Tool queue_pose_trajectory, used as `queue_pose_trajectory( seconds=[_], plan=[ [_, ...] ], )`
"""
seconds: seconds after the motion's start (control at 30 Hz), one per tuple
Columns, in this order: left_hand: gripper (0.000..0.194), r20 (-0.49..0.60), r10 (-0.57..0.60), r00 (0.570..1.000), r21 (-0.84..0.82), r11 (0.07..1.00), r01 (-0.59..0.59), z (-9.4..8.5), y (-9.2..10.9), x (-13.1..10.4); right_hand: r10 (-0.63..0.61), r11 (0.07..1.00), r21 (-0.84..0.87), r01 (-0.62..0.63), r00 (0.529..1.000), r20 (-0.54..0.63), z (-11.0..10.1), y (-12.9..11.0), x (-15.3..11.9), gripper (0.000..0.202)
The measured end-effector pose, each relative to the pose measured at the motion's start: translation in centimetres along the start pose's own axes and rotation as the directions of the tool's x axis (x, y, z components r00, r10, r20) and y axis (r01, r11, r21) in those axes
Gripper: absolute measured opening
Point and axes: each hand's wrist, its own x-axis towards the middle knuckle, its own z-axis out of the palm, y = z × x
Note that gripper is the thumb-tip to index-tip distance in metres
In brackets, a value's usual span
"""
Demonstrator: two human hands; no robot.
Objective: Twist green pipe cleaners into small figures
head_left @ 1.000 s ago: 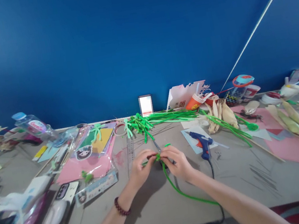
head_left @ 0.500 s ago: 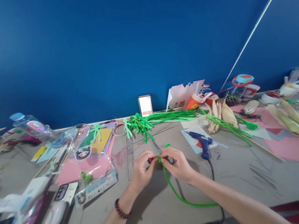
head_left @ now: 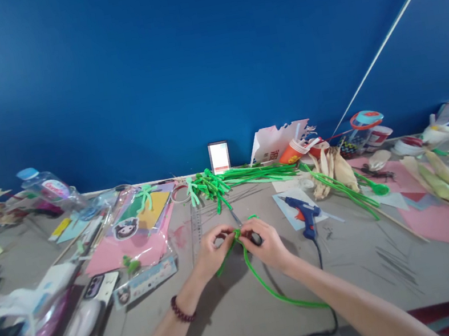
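Note:
Between my hands is a green pipe cleaner [head_left: 264, 288], bent into a small twist at the fingertips. My left hand [head_left: 215, 250] pinches it from the left, and a short green end sticks out below those fingers. My right hand [head_left: 266, 244] pinches the same twist from the right; a long tail curves down from there toward my right forearm. Scissors [head_left: 235, 217] lie just behind, their blades pointing away and their handles partly hidden by my fingers. Beyond them sits a cluster of twisted green pipe cleaners [head_left: 212, 184].
A blue glue gun [head_left: 306, 215] lies on paper at the right, its cord running down to the table's front edge. Straight green pipe cleaners [head_left: 260, 174] lie along the wall. Plastic packets [head_left: 134, 224], a ruler [head_left: 196, 234] and a mouse [head_left: 86, 321] are at the left.
The short green end now shows below my left hand, where it was out of sight before. My fingers have shifted slightly around the twist; the long tail stays in place.

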Motion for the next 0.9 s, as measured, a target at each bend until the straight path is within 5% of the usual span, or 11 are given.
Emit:
queue_pose_trajectory(
  seconds=[0.2,0.57,0.8,0.9],
  plan=[
    [0.021,0.018,-0.131,0.991,-0.058,0.99,0.131,0.3,-0.9,0.0,0.063,0.998,0.008,-0.063,0.998,-0.015,0.3,0.5,-0.2,0.008],
    [0.022,-0.058,-0.108,0.992,-0.053,0.993,0.105,0.9,-1.0,-0.3,0.159,0.986,0.043,-0.159,0.987,0.006,0.6,1.1,-0.2,0.01],
    [0.033,0.063,-0.284,0.957,-0.33,0.899,0.288,0.8,-0.5,-0.1,0.242,0.957,0.168,-0.236,0.97,-0.02,0.8,1.5,-0.3,0.01],
    [0.033,0.093,-0.294,0.951,-0.319,0.896,0.308,0.9,-0.7,0.0,0.287,0.936,0.221,-0.272,0.957,-0.036,0.7,1.8,-0.3,0.015]
  ],
)
